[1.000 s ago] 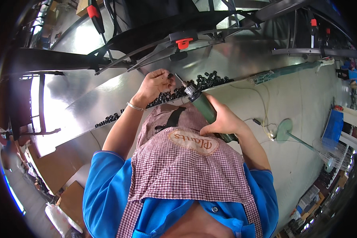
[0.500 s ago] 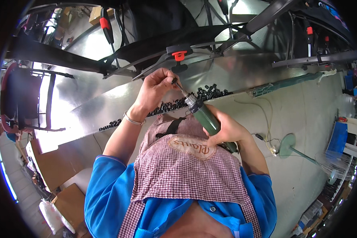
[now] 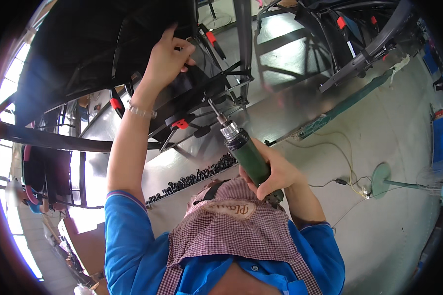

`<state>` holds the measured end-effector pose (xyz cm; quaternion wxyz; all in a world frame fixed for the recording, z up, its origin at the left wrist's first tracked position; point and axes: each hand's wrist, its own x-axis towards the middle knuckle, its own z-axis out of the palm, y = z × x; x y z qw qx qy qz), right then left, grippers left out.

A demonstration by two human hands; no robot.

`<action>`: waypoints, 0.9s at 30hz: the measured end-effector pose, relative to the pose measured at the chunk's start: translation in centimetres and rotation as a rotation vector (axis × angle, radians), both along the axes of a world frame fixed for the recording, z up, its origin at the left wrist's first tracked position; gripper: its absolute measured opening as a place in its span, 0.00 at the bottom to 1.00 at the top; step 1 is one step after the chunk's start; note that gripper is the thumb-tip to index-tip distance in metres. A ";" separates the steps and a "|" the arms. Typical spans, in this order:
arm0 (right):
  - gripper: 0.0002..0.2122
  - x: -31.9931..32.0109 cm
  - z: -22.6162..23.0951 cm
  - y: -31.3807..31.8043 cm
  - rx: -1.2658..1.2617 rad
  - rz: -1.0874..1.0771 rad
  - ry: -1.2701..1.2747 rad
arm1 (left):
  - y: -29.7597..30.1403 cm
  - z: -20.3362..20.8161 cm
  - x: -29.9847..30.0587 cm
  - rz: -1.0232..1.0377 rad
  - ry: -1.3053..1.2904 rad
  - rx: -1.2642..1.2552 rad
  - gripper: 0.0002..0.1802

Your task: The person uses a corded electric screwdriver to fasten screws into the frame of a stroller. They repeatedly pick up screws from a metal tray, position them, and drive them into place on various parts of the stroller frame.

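My right hand (image 3: 279, 174) is wrapped round a green electric screwdriver (image 3: 251, 160), its metal bit pointing up and away from me. The bit's tip is beside the lower bars of a black tubular frame (image 3: 231, 76) covered with black fabric (image 3: 79, 54). My left hand (image 3: 167, 61) is raised over the fabric, index finger stretched out and the other fingers bent. Nothing clear shows between its fingers. A red clip (image 3: 180, 124) sits on a black fitting of the frame, below the left wrist. Small black plastic parts (image 3: 197, 178) lie heaped along the metal bench's near edge.
The shiny metal bench (image 3: 275, 130) runs across in front of me. A long green wrapped bundle (image 3: 344, 105) lies along its edge at right. More black frames with red clips (image 3: 341, 22) stand at far right. A green-based fan (image 3: 380, 179) and cables (image 3: 347, 152) are on the floor.
My left hand has left the screwdriver's tip and reached forward over the black fabric, its pinch loosened. The frame now appears nearer and further left. My right hand still holds the screwdriver.
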<state>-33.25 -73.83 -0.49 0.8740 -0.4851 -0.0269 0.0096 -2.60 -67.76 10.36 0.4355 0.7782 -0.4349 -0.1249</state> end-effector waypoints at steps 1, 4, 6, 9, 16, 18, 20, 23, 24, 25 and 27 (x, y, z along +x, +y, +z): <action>0.51 -0.1 -0.2 0.0 0.002 0.004 0.007 | -1.6 0.1 0.8 0.091 -0.131 0.106 0.35; 0.50 -0.5 -1.4 -0.7 -0.050 0.014 -0.021 | -5.4 -0.4 2.3 0.123 -0.126 0.292 0.37; 0.50 -1.0 -2.2 -1.1 -0.084 0.019 -0.056 | -6.6 -1.3 3.9 0.043 0.057 0.175 0.39; 0.52 -1.4 -2.5 -1.8 -0.028 0.010 -0.032 | -6.9 -1.9 4.6 -0.062 0.385 -0.023 0.36; 0.51 -1.9 -1.0 -4.2 0.003 -0.112 0.093 | -4.3 -4.4 2.5 0.188 -0.502 0.067 0.28; 0.49 -0.6 -0.5 -4.7 -0.092 -0.179 0.087 | -5.3 -3.7 0.9 0.094 -0.711 0.091 0.25; 0.47 0.9 1.5 -4.8 -0.125 -0.204 0.110 | -6.2 -4.1 2.1 0.141 -0.809 0.023 0.22; 0.41 3.3 4.0 -4.7 -0.107 -0.208 0.078 | -6.4 -6.5 4.9 0.253 -0.824 -0.016 0.15; 0.40 4.2 4.5 -4.9 -0.118 -0.204 0.077 | -6.6 -6.9 5.3 0.267 -0.802 -0.090 0.14; 0.40 5.2 5.0 -5.1 -0.124 -0.194 0.078 | -6.4 -7.3 5.7 0.285 -0.778 -0.158 0.13; 0.38 7.0 5.4 -5.3 -0.164 -0.194 0.049 | -6.8 -7.4 5.3 0.392 -0.678 -0.283 0.12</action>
